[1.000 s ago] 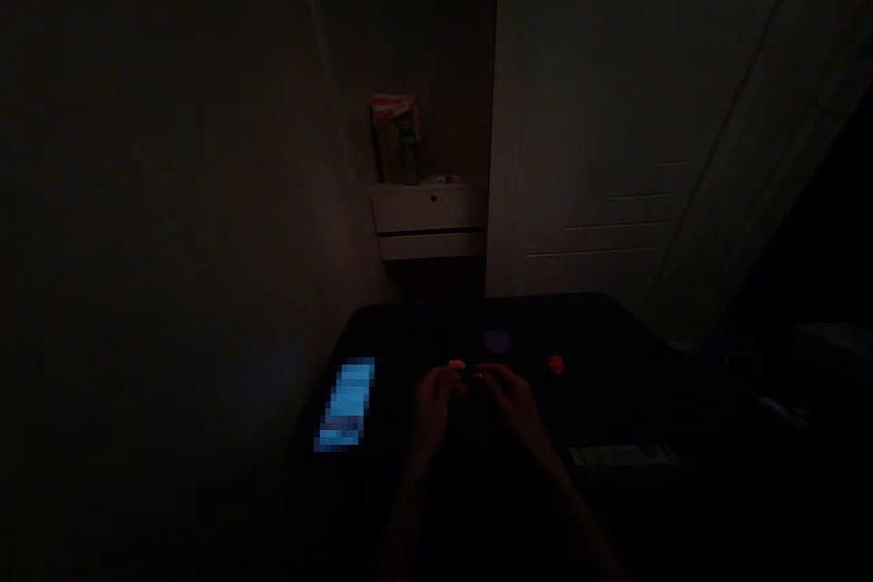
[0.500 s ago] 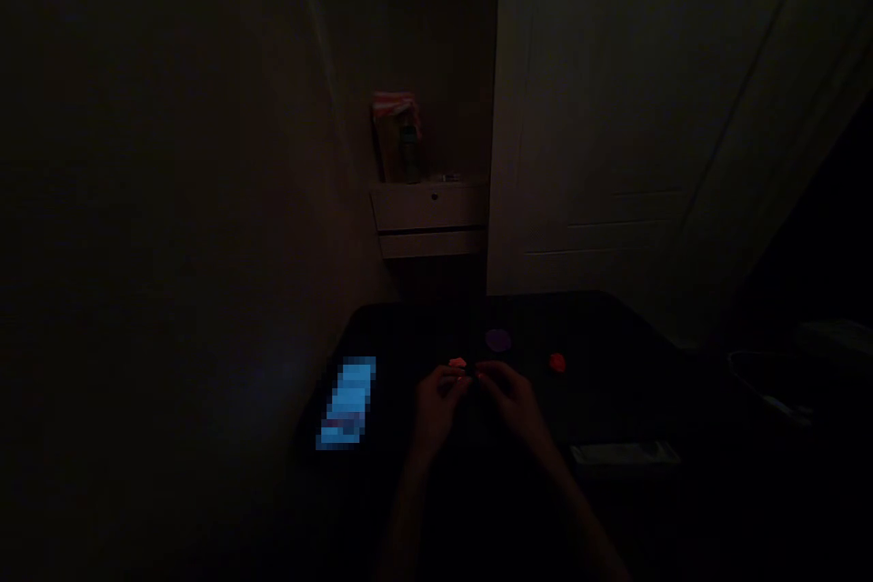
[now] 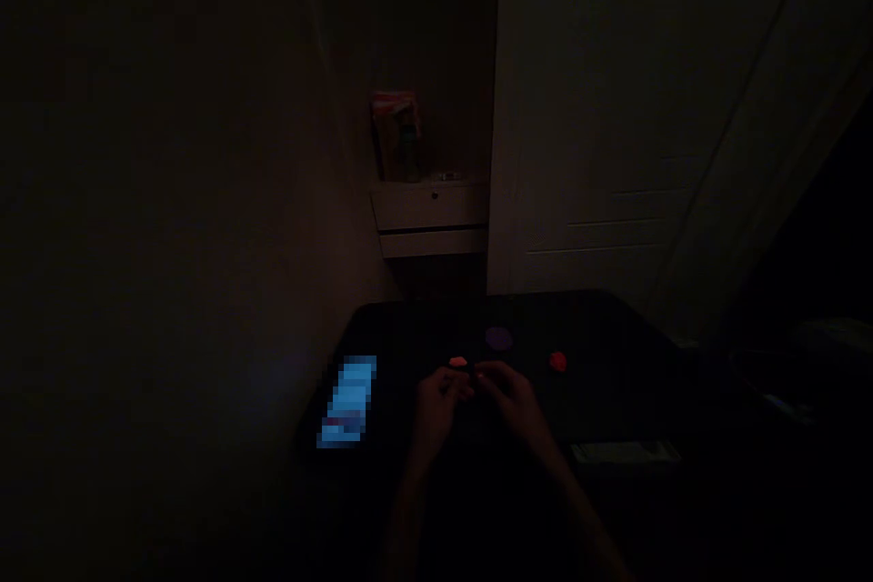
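Observation:
The room is very dark. My left hand and my right hand meet over a dark table, fingertips pinched together on something small and dark that I cannot make out. A small orange piece lies just beyond my left fingertips. A purple round piece sits farther back. A red piece rests to the right of my right hand.
A lit phone screen glows blue on the table's left side. A pale flat object lies at the right front. Behind the table stand a small white drawer unit with a bottle and packet on top, and a white door.
Both hands stay joined at the same spot; the fingers shift only slightly. The picture has grown a little darker.

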Demonstrator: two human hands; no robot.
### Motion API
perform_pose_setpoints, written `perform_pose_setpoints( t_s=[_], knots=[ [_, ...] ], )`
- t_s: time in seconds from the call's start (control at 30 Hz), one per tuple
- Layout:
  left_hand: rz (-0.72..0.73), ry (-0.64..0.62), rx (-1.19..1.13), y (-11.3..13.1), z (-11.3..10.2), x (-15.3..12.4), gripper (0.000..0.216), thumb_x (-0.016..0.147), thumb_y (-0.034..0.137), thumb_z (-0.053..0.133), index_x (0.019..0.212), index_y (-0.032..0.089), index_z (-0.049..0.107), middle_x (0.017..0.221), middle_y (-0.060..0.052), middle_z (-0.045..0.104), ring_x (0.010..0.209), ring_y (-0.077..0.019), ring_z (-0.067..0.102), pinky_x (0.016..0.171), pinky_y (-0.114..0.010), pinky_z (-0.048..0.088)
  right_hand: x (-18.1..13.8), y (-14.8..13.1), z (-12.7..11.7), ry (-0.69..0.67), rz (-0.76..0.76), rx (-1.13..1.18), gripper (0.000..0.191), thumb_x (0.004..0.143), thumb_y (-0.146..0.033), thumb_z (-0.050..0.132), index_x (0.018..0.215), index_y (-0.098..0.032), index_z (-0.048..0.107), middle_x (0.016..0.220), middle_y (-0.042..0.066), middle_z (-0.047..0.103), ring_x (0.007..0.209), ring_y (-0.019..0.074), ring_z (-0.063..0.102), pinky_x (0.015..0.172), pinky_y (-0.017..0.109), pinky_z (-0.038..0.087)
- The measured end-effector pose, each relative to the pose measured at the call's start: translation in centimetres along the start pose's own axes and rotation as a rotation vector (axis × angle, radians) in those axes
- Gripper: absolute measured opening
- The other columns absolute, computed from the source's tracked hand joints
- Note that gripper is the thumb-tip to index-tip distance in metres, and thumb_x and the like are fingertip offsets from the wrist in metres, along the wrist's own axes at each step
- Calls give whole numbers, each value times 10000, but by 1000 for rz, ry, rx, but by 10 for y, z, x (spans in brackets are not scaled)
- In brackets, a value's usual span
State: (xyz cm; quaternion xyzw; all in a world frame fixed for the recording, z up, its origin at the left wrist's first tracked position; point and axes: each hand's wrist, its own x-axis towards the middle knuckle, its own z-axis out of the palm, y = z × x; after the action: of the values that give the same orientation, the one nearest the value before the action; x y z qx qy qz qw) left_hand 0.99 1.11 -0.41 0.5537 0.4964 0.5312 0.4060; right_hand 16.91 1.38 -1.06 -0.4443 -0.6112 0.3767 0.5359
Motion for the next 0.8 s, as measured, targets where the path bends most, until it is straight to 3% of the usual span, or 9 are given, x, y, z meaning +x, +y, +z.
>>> perform_pose_setpoints(
  t_s=[0.2, 0.43, 0.6, 0.7, 0.8],
  knots=[
    [13, 18, -12, 1, 1, -1, 449, 856, 580, 574, 849, 150, 705, 701, -78, 737, 641, -189, 668, 615, -278, 480, 1, 0, 0, 35, 29, -22, 339, 872, -503, 623, 970, -211, 764, 952, 90, 787, 867, 259, 719, 810, 377, 551],
    [24, 71, -45, 3, 1, -1, 567, 882, 657, 506, 937, 136, 722, 731, -78, 721, 644, -172, 647, 602, -263, 475, 0, -1, -2, 63, 42, -2, 424, 919, -515, 550, 1117, -183, 724, 900, 81, 761, 815, 234, 695, 751, 337, 528],
    [-10, 93, -56, 3, 2, -1, 689, 878, 742, 450, 983, 126, 739, 633, -35, 654, 569, -156, 601, 534, -246, 432, -1, -3, -2, 81, 48, -8, 430, 929, -531, 540, 1121, -192, 722, 876, 68, 749, 812, 230, 689, 736, 329, 522],
    [-16, 77, -36, 2, 2, -1, 660, 885, 725, 469, 983, 133, 743, 576, -10, 617, 552, -155, 581, 535, -245, 420, -1, -3, -2, 80, 64, -12, 435, 922, -532, 547, 1117, -187, 726, 865, 72, 751, 809, 237, 692, 731, 335, 525],
    [-11, 68, 3, -1, 1, 1, 512, 855, 645, 594, 852, 148, 720, 613, -13, 642, 580, -151, 590, 563, -242, 424, 0, -3, -3, 67, 49, -21, 408, 909, -510, 574, 1105, -190, 734, 949, 89, 766, 875, 250, 704, 789, 353, 537]
  ],
)
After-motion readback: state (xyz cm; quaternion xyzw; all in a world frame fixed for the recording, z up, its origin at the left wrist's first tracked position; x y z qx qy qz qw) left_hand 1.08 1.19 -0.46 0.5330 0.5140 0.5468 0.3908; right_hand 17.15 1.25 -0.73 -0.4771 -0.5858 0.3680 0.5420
